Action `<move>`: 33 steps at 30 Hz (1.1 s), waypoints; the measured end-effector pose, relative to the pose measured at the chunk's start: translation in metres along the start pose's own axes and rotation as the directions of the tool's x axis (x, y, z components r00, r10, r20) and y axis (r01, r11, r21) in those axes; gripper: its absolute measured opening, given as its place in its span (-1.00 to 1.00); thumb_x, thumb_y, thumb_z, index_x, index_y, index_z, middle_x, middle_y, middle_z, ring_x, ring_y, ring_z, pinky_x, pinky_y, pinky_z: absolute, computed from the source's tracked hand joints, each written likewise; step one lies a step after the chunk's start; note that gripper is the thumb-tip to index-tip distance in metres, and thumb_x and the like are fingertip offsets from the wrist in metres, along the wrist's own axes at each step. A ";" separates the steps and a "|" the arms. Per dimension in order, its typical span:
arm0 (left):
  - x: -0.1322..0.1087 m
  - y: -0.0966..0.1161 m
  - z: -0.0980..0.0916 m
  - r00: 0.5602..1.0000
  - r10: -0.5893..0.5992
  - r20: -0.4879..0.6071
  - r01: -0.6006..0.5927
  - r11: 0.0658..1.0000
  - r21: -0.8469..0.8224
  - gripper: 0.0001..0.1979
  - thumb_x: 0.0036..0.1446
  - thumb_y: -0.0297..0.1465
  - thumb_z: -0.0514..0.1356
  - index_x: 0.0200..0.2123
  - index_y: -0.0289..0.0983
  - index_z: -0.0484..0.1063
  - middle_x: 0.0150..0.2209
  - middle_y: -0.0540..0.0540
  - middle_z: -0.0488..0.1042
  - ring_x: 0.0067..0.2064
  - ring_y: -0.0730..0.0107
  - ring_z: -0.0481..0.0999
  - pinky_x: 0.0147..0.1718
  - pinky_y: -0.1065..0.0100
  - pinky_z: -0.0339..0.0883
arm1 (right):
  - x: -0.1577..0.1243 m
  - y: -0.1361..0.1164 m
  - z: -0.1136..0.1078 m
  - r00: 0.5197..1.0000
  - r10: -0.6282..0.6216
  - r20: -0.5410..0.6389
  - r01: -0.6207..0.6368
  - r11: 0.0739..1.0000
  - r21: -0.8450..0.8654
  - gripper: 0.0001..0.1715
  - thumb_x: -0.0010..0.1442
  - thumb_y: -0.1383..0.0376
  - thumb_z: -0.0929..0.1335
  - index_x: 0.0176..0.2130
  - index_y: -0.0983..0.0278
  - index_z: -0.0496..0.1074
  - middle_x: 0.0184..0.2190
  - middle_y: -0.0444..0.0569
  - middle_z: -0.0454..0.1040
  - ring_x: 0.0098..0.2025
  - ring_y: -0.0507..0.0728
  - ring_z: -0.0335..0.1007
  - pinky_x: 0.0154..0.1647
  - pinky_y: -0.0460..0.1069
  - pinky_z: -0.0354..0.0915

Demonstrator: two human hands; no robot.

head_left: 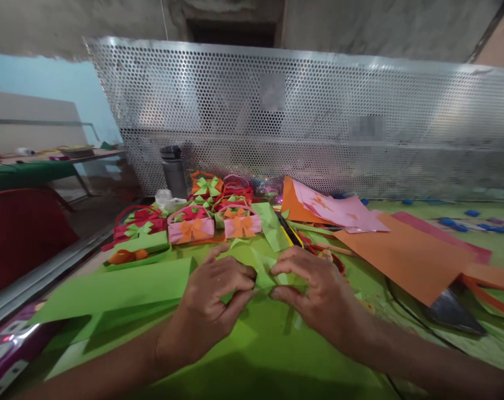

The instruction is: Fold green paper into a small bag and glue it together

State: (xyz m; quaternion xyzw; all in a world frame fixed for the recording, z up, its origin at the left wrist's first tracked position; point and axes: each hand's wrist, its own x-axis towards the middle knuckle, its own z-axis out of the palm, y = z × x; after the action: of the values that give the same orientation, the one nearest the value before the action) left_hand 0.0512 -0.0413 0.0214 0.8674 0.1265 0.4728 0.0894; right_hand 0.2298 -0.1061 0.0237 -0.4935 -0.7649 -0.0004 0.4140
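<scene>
A small light-green piece of paper (263, 272), folded or creased, is between my two hands above the green tabletop. My left hand (216, 294) pinches its left side with thumb and curled fingers. At its right side, my right hand (318, 291) has thumb and forefinger closed about the edge. Slight blur hides the exact folds. Just beyond my hands stand small paper bags with bows, among them a pink one with an orange bow (191, 229) and another pink bag (242, 223). A yellow-and-black cutter (291, 229) lies behind my right hand.
Green folded card (122, 289) lies at the left, beside a purple box (10, 350). Orange sheets (410, 253) and pink sheets (339, 205) spread at the right, near a dark phone-like object (455, 314) and a cable. A bottle (174, 172) stands before the perforated metal panel (318, 128).
</scene>
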 end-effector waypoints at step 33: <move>-0.001 0.014 -0.005 0.967 -0.244 0.079 0.242 0.970 0.040 -0.75 0.07 -0.39 0.19 -0.13 -0.20 0.41 -0.41 -0.01 0.56 -0.44 0.35 0.54 -0.34 0.24 0.47 | -0.002 -0.012 0.001 0.994 -0.097 -0.046 0.098 0.995 0.024 -0.85 0.12 0.43 0.29 -0.46 0.26 0.37 -0.50 -0.09 0.42 -0.42 0.04 0.28 -0.37 -0.03 0.22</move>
State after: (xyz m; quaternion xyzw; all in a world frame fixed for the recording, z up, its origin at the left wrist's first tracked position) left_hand 0.0482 -0.0549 0.0277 0.8656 0.2350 0.4198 0.1388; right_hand 0.2206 -0.1141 0.0268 -0.4498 -0.7787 -0.0218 0.4368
